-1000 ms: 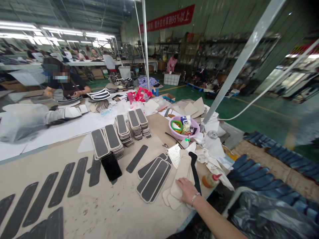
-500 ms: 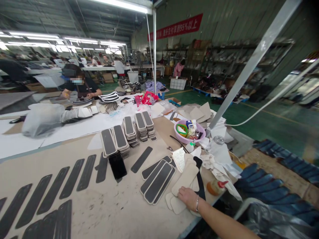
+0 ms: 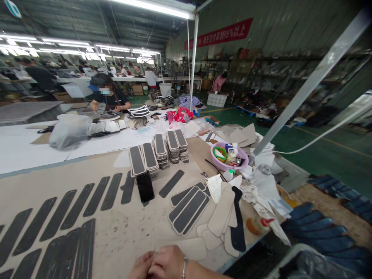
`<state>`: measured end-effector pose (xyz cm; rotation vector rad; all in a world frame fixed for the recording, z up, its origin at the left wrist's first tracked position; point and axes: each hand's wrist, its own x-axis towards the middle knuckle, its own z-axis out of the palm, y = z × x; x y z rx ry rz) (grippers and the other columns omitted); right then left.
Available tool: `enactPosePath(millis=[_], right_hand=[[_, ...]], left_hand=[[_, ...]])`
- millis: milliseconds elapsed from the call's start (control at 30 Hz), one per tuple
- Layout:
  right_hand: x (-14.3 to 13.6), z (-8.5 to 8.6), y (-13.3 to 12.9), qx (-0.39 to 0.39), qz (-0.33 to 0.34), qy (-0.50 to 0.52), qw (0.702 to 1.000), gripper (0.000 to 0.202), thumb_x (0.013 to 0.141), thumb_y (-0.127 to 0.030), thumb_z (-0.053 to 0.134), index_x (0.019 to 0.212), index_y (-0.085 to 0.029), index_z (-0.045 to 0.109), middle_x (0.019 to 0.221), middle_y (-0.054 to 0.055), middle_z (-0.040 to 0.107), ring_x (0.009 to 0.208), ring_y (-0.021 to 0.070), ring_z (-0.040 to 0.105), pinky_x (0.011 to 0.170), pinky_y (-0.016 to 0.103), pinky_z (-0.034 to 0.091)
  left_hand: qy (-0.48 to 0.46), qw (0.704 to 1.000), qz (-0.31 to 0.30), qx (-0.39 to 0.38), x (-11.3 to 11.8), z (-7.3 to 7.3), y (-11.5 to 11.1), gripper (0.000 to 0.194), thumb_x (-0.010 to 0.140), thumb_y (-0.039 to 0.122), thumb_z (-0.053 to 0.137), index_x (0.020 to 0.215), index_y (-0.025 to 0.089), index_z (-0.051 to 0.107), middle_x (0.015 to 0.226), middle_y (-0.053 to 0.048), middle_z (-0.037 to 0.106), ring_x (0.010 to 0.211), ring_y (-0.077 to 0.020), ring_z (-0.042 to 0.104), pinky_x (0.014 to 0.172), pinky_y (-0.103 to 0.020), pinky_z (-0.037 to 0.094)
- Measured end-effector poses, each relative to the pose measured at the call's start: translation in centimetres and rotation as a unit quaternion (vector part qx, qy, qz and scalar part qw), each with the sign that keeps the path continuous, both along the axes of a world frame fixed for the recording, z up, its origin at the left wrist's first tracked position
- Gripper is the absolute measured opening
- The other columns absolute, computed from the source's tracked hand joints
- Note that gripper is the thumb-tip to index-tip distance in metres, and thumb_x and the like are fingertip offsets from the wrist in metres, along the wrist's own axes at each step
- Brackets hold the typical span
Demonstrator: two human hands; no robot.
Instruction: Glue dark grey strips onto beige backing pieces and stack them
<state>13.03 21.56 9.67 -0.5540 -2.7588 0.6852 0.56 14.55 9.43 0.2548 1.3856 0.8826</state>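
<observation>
At the bottom centre, my right hand (image 3: 168, 262), with a bracelet at the wrist, is closed on a pale beige piece (image 3: 190, 248) that extends to its right. My left hand (image 3: 142, 265) meets it from the left, fingers bent together; what it pinches is hidden. Above them lie beige-edged dark panels (image 3: 188, 209), overlapping. More beige pieces (image 3: 222, 209) lie to the right beside a black strip (image 3: 238, 221). Dark strips (image 3: 97, 196) are spread in rows on the left.
Stacks of edged panels (image 3: 149, 157) and a black phone (image 3: 145, 188) stand mid-table. A purple basin (image 3: 229, 164), an open notebook (image 3: 214, 188) and a red-tipped glue bottle (image 3: 258, 224) are at the right. A metal pole (image 3: 308, 81) slants upward. A person (image 3: 112, 97) sits across the table.
My right hand has moved left from the beige pile, with a beige piece. My left hand has come into view beside it. The whole view has shifted slightly.
</observation>
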Motion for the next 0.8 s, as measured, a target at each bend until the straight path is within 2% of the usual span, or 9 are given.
enactPosePath(millis=[100,167,200,267,367,467,600,700,800], right_hand=[[0.6,0.1,-0.3,-0.089,0.014,-0.018,0.996,0.026,0.077,-0.042,0.058,0.095,-0.024,0.063,0.088,0.001,0.065,0.081,0.0154,0.057,0.070,0.024,0.045],[2.7,-0.4,-0.3,-0.113,-0.018,-0.064,0.991,0.042,0.074,-0.035,0.062,0.113,-0.023,0.056,0.112,0.008,0.059,0.102,0.0204,0.052,0.086,0.031,0.043],[4.0,-1.3,-0.1,-0.106,-0.039,-0.099,0.989,0.050,0.072,-0.031,0.063,0.120,-0.022,0.052,0.124,0.011,0.053,0.112,0.0242,0.047,0.093,0.036,0.040],[6.2,-4.3,0.4,-0.086,-0.045,-0.150,0.984,0.062,0.069,-0.028,0.065,0.128,-0.023,0.046,0.137,0.012,0.040,0.125,0.0292,0.035,0.102,0.043,0.032],[8.1,-9.9,1.2,-0.055,0.008,-0.146,0.988,0.061,0.070,-0.026,0.061,0.129,-0.031,0.045,0.141,0.006,0.037,0.129,0.0298,0.030,0.104,0.044,0.030],[8.7,-12.8,1.0,-0.021,0.030,-0.111,0.993,0.051,0.078,-0.025,0.052,0.127,-0.037,0.046,0.138,0.002,0.042,0.126,0.0277,0.037,0.101,0.043,0.034],[7.9,-11.9,0.8,0.005,0.020,-0.120,0.993,0.047,0.079,-0.025,0.049,0.125,-0.036,0.050,0.137,0.003,0.044,0.124,0.0274,0.040,0.098,0.042,0.038],[7.1,-10.6,1.0,0.003,0.015,-0.140,0.990,0.047,0.079,-0.024,0.048,0.124,-0.035,0.051,0.136,0.004,0.045,0.124,0.0271,0.040,0.098,0.043,0.038],[6.8,-9.7,1.1,-0.006,0.021,-0.156,0.987,0.048,0.079,-0.022,0.047,0.125,-0.034,0.050,0.137,0.004,0.043,0.125,0.0257,0.038,0.100,0.042,0.037]], left_hand=[[0.195,0.978,-0.054,-0.054,-2.2,-1.9,-1.3,0.023,0.068,0.040,0.058,0.062,0.019,0.049,0.045,0.005,0.050,0.042,-0.0107,0.052,0.043,-0.020,0.037],[0.337,0.927,-0.131,-0.102,-3.6,-2.0,-2.9,0.017,0.078,0.026,0.043,0.066,0.018,0.051,0.049,0.002,0.055,0.048,-0.0115,0.057,0.045,-0.019,0.039],[0.369,0.912,-0.133,-0.117,-4.3,-1.9,-3.8,0.017,0.079,0.020,0.039,0.070,0.017,0.053,0.054,0.000,0.059,0.053,-0.0118,0.060,0.047,-0.019,0.041],[0.401,0.896,-0.114,-0.154,-5.6,-1.6,-5.5,0.016,0.077,0.017,0.041,0.074,0.015,0.057,0.061,-0.002,0.063,0.056,-0.0123,0.062,0.049,-0.020,0.042],[0.453,0.866,-0.111,-0.183,-7.3,-1.2,-7.7,0.015,0.075,0.022,0.048,0.074,0.015,0.062,0.070,-0.005,0.067,0.067,-0.0152,0.063,0.059,-0.022,0.044],[0.515,0.828,-0.135,-0.174,-9.0,-0.7,-9.5,0.021,0.078,0.030,0.048,0.085,0.017,0.064,0.088,-0.006,0.068,0.086,-0.0173,0.061,0.074,-0.025,0.043],[0.581,0.776,-0.179,-0.169,-12.7,-0.1,-10.8,0.031,0.087,0.030,0.036,0.099,0.016,0.061,0.107,-0.011,0.060,0.098,-0.0192,0.056,0.087,-0.030,0.039],[0.604,0.744,-0.226,-0.175,-15.5,0.0,-11.3,0.030,0.087,0.026,0.035,0.095,0.014,0.062,0.104,-0.014,0.058,0.098,-0.0211,0.056,0.086,-0.033,0.039],[0.617,0.717,-0.277,-0.166,-17.1,-0.1,-11.6,0.027,0.086,0.020,0.037,0.090,0.015,0.064,0.100,-0.012,0.058,0.095,-0.0209,0.056,0.084,-0.033,0.041]])
